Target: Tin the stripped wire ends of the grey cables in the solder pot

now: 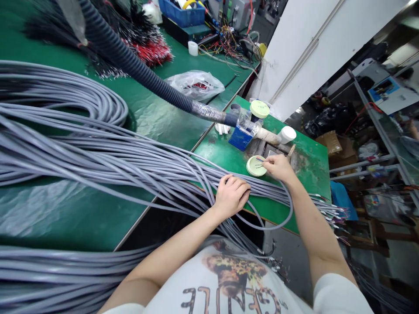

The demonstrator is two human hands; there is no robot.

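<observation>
A thick bundle of grey cables [163,163] runs across the green table to the right. My left hand [231,192] lies over this bundle, its fingers curled and closed on the cables. One grey cable [290,205] loops back up to my right hand [276,167], which pinches its end between thumb and fingers. Thin dark wires at that end reach over a small round dish [253,169] with a pale yellow-green inside. Whether the wire tips touch the dish's contents I cannot tell. Stripped, coloured wire ends [334,213] fan out where the bundle ends at right.
A ribbed dark hose [157,85] hangs across the table, ending near a blue box [240,137] and a white lidded jar [288,134]. Another pale round lid [259,109] is behind. Coiled cables [98,96] and a plastic bag [196,85] lie farther left.
</observation>
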